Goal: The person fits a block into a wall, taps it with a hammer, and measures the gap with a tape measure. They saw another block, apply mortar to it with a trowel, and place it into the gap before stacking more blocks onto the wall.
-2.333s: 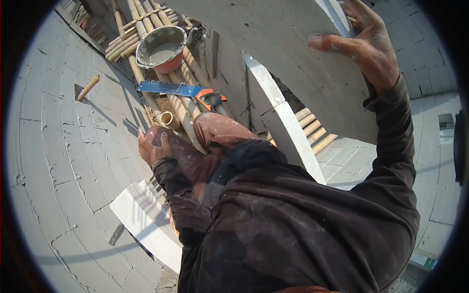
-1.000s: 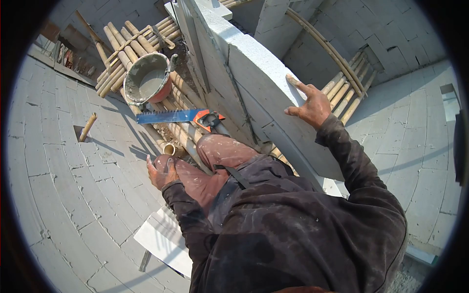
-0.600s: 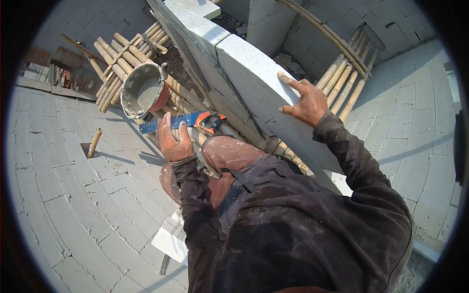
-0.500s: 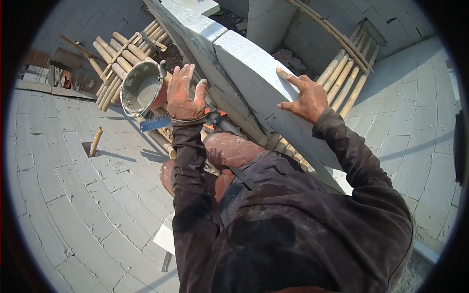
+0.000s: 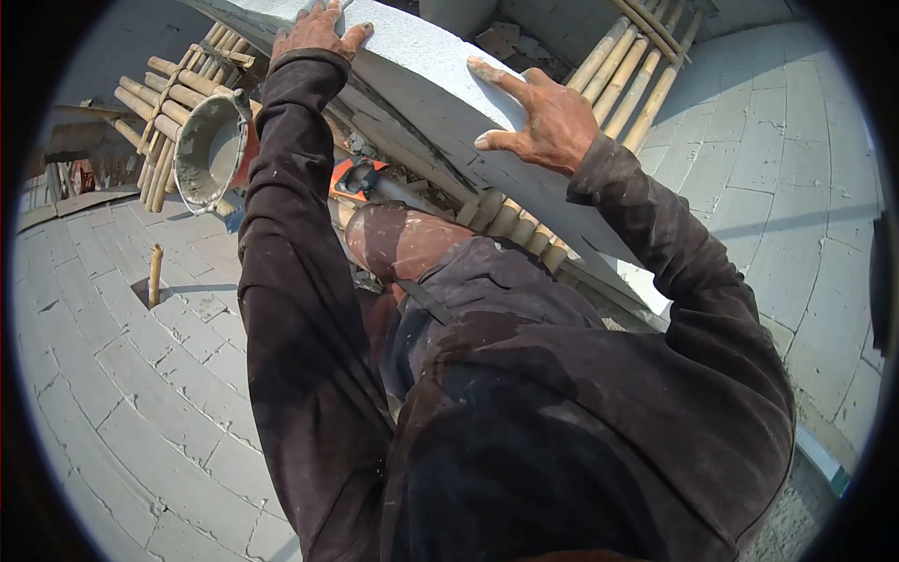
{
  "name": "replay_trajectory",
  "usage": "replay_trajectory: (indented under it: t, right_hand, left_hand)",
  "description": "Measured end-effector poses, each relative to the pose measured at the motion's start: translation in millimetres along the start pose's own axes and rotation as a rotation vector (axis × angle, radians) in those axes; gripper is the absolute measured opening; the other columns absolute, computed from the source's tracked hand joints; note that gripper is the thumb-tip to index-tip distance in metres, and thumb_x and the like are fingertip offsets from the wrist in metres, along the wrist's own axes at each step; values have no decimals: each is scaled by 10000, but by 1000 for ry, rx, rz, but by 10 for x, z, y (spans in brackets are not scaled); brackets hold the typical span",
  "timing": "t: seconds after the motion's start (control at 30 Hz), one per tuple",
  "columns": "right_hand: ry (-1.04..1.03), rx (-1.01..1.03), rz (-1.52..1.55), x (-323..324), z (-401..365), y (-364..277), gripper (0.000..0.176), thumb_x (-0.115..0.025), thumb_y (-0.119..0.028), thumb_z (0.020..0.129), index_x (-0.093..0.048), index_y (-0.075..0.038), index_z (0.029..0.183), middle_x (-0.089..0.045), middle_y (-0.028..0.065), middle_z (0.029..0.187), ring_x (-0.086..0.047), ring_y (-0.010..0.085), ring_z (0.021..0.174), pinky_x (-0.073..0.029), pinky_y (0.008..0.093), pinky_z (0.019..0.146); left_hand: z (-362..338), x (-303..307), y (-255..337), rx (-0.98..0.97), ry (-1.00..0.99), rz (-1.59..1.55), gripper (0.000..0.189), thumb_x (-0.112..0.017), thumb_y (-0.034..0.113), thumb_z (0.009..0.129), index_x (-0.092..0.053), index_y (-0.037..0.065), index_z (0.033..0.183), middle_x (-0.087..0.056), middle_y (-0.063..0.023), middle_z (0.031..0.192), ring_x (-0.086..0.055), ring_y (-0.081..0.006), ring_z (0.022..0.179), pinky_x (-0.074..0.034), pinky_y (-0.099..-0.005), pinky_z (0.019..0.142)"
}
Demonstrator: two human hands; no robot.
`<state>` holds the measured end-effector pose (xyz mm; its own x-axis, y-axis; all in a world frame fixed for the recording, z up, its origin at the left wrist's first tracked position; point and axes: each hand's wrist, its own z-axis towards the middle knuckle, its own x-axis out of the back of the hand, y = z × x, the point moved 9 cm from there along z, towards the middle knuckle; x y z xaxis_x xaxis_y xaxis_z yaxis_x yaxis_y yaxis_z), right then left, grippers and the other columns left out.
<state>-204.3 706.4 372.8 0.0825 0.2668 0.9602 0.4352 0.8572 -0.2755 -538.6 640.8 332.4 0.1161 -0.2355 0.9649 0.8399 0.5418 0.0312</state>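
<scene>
A pale concrete block (image 5: 431, 56) forms the top of the low wall in front of me, its rough white upper face in sunlight. My left hand (image 5: 316, 36) lies on the far left part of that top, fingers spread. At the nearer right end, my right hand (image 5: 554, 120) rests against the block's edge with thumb and index finger stretched apart. Neither hand is wrapped round anything. Left of my left sleeve stands a bucket (image 5: 187, 155) with grey wet mortar inside. A blue saw blade (image 5: 234, 222) shows only in part behind the sleeve.
Bamboo poles (image 5: 150, 98) tied into a platform support the bucket. More bamboo poles (image 5: 623, 70) lie beyond the wall at the right. An orange and black object (image 5: 359, 178) lies near my knee. A bamboo stub (image 5: 155, 272) sticks out of a hole in the block wall at left.
My left hand has moved from the air beside the bucket, up and forward onto the block's top. My right hand stays at the block's edge. The view has shifted slightly.
</scene>
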Motion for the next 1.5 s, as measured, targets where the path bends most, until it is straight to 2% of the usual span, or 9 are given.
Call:
replay_trajectory:
  t: [0.1,0.23,0.43,0.5,0.7,1.03,1.17,1.33,1.5]
  right_hand:
    - [146,246,73,61,-146,174,1195,-712,-788,751,-207,-158,1633,-628,230,1013,-697,387,921,-587,491,822]
    - [-104,95,-125,170,-866,518,1306,-666,-861,696,-102,-167,1648,-638,281,1051,-719,405,804,-632,495,675]
    - [-93,-75,-98,82,-1320,710,1159,-794,-702,713,-293,-169,1612,-678,221,958,-728,358,742,-635,466,654]
    - [-62,-67,-103,171,-1295,630,1047,-832,-596,714,-396,-180,1570,-694,185,917,-730,339,723,-634,450,653]
    - [-64,-89,-88,118,-1317,683,990,-838,-519,661,-500,-139,1511,-718,226,1000,-739,356,753,-642,447,702]
    - [-165,-160,-97,114,-1322,591,1087,-827,-567,742,-275,-246,1622,-645,247,1147,-722,380,844,-635,470,721]
    - [2,-108,-129,175,-1287,391,1238,-911,-367,678,-150,-291,1651,-514,273,1350,-616,442,1150,-573,526,917]
    - [-71,-215,-100,166,-1232,381,1291,-935,-247,597,-185,-263,1648,-545,283,1333,-618,472,1156,-554,522,968]
    - [-82,-247,-104,122,-1227,419,1270,-932,-253,616,-189,-306,1645,-553,216,1293,-631,395,1107,-584,500,892]
  left_hand:
    - [57,-114,-86,-7,-26,-19,861,-546,727,896,-451,165,1541,-405,-139,1605,-369,-301,1489,-308,-469,1223]
    - [188,-261,-244,-24,-59,-62,876,-550,738,887,-450,166,1543,-410,-144,1601,-377,-312,1483,-323,-460,1217]
    - [167,-146,-230,20,-24,-181,908,-563,770,855,-469,174,1533,-415,-153,1595,-432,-356,1440,-362,-444,1198]
    - [176,-315,-268,-116,37,130,907,-562,781,848,-480,185,1527,-415,-151,1595,-438,-361,1435,-367,-451,1194]
    - [226,-290,-303,-85,-46,1,902,-557,777,857,-457,198,1541,-413,-140,1599,-437,-355,1436,-366,-454,1191]
    - [-54,185,139,-44,-46,-97,874,-646,672,878,-459,120,1528,-447,-193,1563,-464,-365,1413,-364,-455,1187]
    - [-383,491,27,-41,187,-400,776,-704,404,914,-405,40,1530,-507,-240,1492,-502,-391,1373,-408,-437,1151]
    - [-647,629,-52,-74,241,-486,764,-736,109,837,-417,72,1531,-541,-222,1459,-520,-367,1363,-431,-401,1134]
    - [-566,531,27,-109,250,-432,550,-686,239,930,-551,154,1457,-562,-152,1468,-532,-330,1356,-439,-395,1122]
